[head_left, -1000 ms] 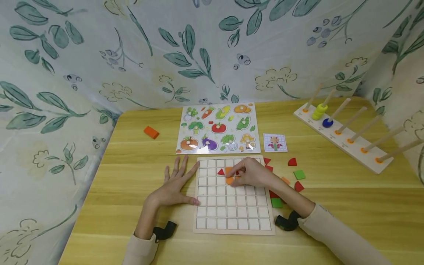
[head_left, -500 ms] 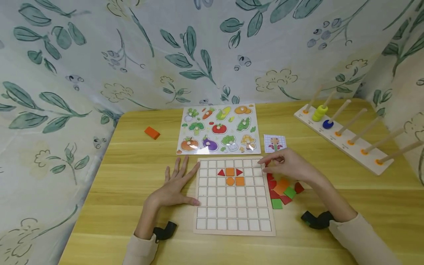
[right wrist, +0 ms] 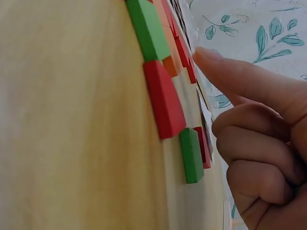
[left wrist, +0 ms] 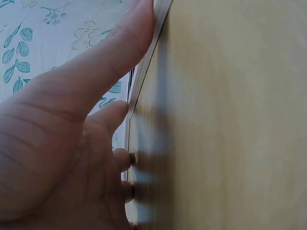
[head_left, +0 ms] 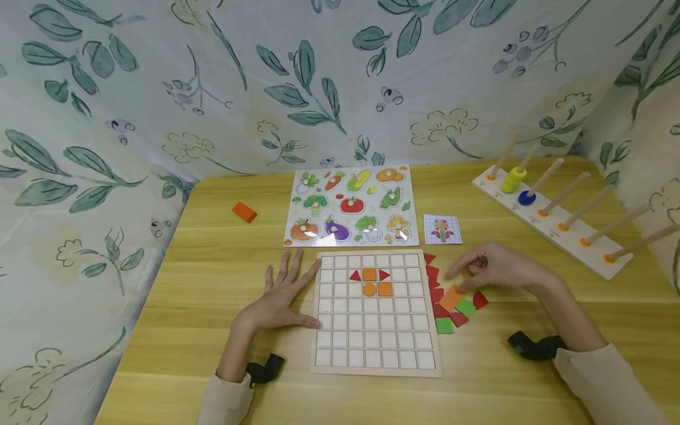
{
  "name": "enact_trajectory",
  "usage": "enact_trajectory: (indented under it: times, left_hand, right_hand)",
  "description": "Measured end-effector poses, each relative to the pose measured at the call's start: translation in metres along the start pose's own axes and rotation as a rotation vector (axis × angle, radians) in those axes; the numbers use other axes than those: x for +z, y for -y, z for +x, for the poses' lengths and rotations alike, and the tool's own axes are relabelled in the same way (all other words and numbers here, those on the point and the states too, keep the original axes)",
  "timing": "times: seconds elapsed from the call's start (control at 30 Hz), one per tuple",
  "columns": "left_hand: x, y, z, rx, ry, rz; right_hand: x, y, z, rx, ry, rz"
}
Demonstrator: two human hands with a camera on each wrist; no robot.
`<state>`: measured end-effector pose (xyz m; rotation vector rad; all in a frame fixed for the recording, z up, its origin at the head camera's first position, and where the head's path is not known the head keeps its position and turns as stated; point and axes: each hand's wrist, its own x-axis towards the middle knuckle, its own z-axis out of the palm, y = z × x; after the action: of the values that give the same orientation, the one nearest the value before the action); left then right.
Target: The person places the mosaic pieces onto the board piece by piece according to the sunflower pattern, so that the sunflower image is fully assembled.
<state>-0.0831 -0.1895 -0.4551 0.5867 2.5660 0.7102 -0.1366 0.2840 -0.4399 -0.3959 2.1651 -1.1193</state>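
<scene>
A wooden grid board (head_left: 349, 340) lies on the table. Set in its upper cells are two red triangles (head_left: 355, 275), two orange squares (head_left: 385, 289) and an orange circle (head_left: 369, 290). My left hand (head_left: 278, 301) rests beside it with fingers spread, the thumb touching its left edge. To the board's right my right hand (head_left: 496, 268) hovers over loose tiles, index finger and thumb apart, the other fingers curled in. Its thumb tip is right at an orange tile (head_left: 451, 298). Green tiles (right wrist: 192, 155) and a red tile (right wrist: 163, 100) show near it in the right wrist view.
Behind the board lies a vegetable puzzle (head_left: 350, 221), with a small pattern card (head_left: 443, 229) to its right. A peg stand (head_left: 552, 227) with yellow and blue rings stands back right. One orange block (head_left: 244, 212) sits at the left.
My right hand has left the board and moved right to the loose tiles, uncovering the orange pieces and a red triangle in the cells. My left hand has stayed in place.
</scene>
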Motion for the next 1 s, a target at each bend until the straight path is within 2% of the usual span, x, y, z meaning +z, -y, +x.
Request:
enact_trajectory:
  times: [0.1, 0.17, 0.47, 0.87, 1.0]
  left_hand:
    - [0.0006, 0.0015, -0.0002, 0.001, 0.001, 0.003]
    - [0.0003, 0.0018, -0.0003, 0.000, 0.004, 0.007]
    - [-0.0006, 0.0010, 0.0001, -0.002, 0.006, 0.004]
    - [-0.0005, 0.0003, -0.0001, 0.002, 0.000, 0.010]
    - [0.0002, 0.0013, -0.0004, -0.001, -0.002, 0.009]
  right_hand:
    - [0.0008, -0.0026, 0.0018, 0.009, 0.054, -0.011]
    - [0.0014, -0.0035, 0.0029, 0.014, 0.057, -0.008]
    - [0.0012, 0.0000, 0.0026, 0.061, -0.072, 0.001]
    - [0.0020, 0.0015, 0.0028, 0.100, -0.102, -0.028]
    - [0.0023, 0.0011, 0.0039, 0.076, -0.098, -0.053]
